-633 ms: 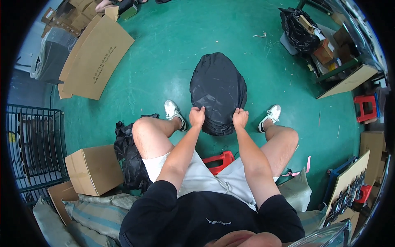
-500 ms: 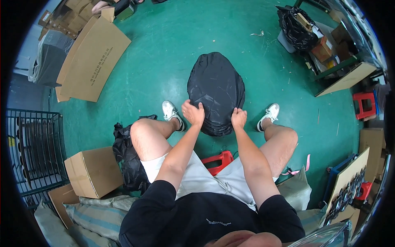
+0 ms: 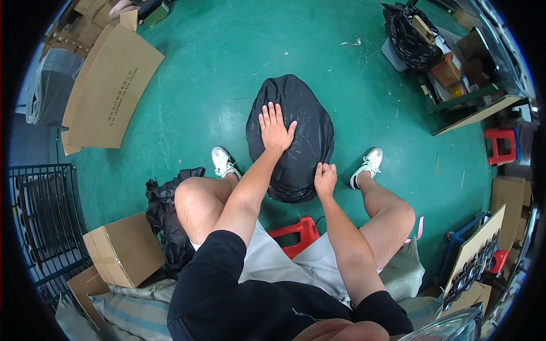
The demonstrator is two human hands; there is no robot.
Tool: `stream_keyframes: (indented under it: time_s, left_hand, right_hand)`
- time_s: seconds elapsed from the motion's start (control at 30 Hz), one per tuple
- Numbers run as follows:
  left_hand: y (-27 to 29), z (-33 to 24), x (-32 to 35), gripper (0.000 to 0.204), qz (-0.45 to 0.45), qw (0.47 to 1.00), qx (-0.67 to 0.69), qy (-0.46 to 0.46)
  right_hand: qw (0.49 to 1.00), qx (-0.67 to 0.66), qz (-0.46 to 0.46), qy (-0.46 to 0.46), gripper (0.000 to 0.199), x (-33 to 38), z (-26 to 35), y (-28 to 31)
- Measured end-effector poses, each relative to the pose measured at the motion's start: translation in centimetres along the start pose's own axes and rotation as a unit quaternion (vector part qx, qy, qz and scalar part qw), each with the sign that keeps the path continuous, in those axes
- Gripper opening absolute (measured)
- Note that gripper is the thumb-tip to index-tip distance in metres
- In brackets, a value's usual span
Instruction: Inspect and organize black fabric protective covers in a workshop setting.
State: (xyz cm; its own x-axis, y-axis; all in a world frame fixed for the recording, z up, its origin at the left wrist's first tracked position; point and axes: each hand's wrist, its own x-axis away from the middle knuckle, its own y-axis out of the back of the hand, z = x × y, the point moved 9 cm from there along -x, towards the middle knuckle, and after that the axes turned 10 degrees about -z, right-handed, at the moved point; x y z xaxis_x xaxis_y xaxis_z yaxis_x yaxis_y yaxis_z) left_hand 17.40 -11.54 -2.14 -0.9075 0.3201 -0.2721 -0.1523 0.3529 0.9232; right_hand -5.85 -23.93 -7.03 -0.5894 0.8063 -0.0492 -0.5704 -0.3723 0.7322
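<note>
A large rounded bundle in a black cover (image 3: 301,142) stands on the floor between my feet. What is inside the cover cannot be seen. My left hand (image 3: 276,132) lies flat on top of it, fingers stretched out and somewhat apart. At the bundle's right side, my right hand (image 3: 326,178) is closed with its fingers curled on the edge of the black cover. Folds of the cover gather along the near side.
A red plastic stool (image 3: 300,236) sits just behind the bundle, near my shorts. To the left are crumpled black sheeting (image 3: 173,219), a cardboard box (image 3: 125,250) and a large upright carton (image 3: 108,96). A cluttered shelf (image 3: 466,99) and another red stool (image 3: 500,146) stand at right.
My left hand has gone from the bundle's near left edge to its top and flattened out. The right hand keeps to the right edge. The bundle looks broader on the left.
</note>
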Motion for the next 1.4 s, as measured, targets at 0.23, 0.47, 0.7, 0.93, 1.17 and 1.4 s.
stream_keyframes:
  time_s: [0.23, 0.47, 0.7, 0.93, 1.17, 1.4]
  left_hand:
    - [-1.2, 0.4, 0.2, 0.084, 0.011, 0.999, -0.038, -0.008]
    - [-1.4, 0.4, 0.1, 0.084, 0.026, 0.999, -0.018, -0.002]
    - [-1.2, 0.7, 0.1, 0.085, 0.034, 0.999, 0.015, -0.001]
    - [-0.7, 1.8, 0.0, 0.090, -0.010, 0.998, 0.027, 0.047]
    - [-0.2, 3.5, 1.0, 0.092, 0.020, 1.000, 0.009, -0.002]
    - [1.2, 4.2, 5.5, 0.088, 0.035, 0.999, -0.019, -0.007]
  right_hand:
    - [0.989, -0.006, -0.089, -0.122, 0.025, -1.7, 2.2, 1.3]
    - [0.955, 0.026, -0.085, 0.282, 0.052, -10.5, 17.3, -1.1]
    - [0.911, 0.229, 0.110, 0.325, 0.061, -13.2, 16.6, -9.2]
    - [0.930, 0.234, 0.066, 0.277, 0.063, -12.9, 14.3, -10.1]
    - [0.955, 0.245, 0.022, 0.163, 0.074, -11.2, 11.7, -7.7]
    - [0.967, 0.215, 0.092, -0.105, 0.098, -6.6, 3.2, -3.0]
